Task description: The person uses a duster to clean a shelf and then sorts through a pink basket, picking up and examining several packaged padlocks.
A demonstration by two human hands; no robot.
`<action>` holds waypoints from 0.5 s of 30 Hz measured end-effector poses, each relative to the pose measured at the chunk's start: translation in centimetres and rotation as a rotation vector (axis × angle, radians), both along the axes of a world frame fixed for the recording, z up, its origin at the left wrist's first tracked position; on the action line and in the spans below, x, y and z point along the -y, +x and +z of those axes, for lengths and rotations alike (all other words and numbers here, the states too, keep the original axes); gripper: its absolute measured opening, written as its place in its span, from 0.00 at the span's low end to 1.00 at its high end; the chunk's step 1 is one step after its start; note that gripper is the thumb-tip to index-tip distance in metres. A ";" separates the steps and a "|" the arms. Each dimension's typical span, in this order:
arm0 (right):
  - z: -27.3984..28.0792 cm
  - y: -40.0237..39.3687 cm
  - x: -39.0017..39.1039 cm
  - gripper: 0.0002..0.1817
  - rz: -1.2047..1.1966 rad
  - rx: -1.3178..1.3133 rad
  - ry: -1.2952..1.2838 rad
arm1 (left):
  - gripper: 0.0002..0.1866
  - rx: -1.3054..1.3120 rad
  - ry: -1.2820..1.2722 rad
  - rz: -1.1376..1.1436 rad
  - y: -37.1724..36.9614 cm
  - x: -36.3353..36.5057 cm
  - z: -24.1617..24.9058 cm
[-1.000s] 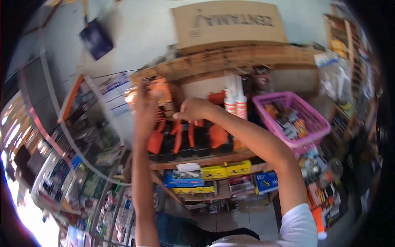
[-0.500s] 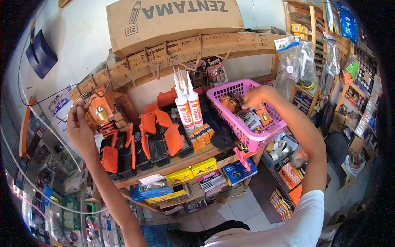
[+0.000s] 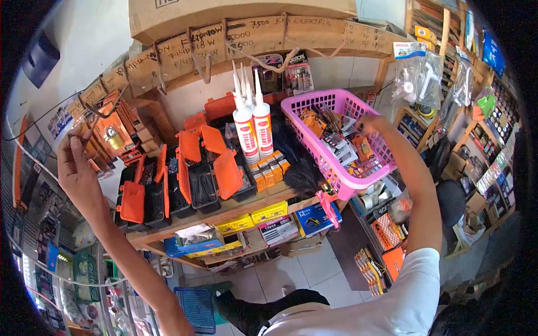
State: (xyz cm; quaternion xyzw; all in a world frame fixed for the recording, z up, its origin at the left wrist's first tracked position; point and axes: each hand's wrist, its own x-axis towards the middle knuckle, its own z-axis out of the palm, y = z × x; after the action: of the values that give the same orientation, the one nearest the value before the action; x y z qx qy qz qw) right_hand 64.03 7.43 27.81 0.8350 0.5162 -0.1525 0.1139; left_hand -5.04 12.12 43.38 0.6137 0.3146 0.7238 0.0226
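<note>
My left hand [image 3: 78, 162] is raised at the left, fingers bent together beside a hanging orange padlock pack [image 3: 114, 137]; whatever is between the fingertips is hidden. My right hand [image 3: 372, 124] reaches over the far right rim of a pink plastic basket [image 3: 335, 178], its fingers curled down by the small packs inside. What those fingers hold, if anything, I cannot make out. In the basket lie an orange-backed pack [image 3: 363, 148] and several small packaged items. White sealant tubes [image 3: 262, 126] stand upright left of the basket, behind small orange boxes [image 3: 270, 172].
Black bins with orange lids [image 3: 228, 173] fill the left of the shelf. Above runs a wooden beam [image 3: 252, 35] with projecting hooks. Bagged fittings [image 3: 417, 78] hang at the right. Boxes, including a blue one [image 3: 316, 218], sit on a lower shelf.
The view has shifted, and the shelf sits further left in it. My left hand is lower beside the padlock packs. My right hand has moved towards the basket's right rim.
</note>
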 end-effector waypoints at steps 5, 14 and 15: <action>-0.4 0.4 -0.3 0.08 0.357 0.300 0.013 | 0.15 -0.008 -0.017 -0.010 0.0 0.4 0.4; 5.9 -3.5 4.6 0.09 -0.027 -0.070 0.113 | 0.19 0.113 -0.035 -0.088 0.9 2.2 -1.3; 6.3 -3.5 5.5 0.09 -0.022 -0.070 0.109 | 0.20 0.115 -0.012 -0.080 1.6 3.5 -1.6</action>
State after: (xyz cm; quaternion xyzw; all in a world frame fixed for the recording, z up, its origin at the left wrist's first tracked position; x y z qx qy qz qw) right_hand 60.55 1.98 34.16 0.8399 0.5181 -0.1546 0.0481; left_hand -3.39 8.64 41.79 0.5833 0.2921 0.7544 0.0732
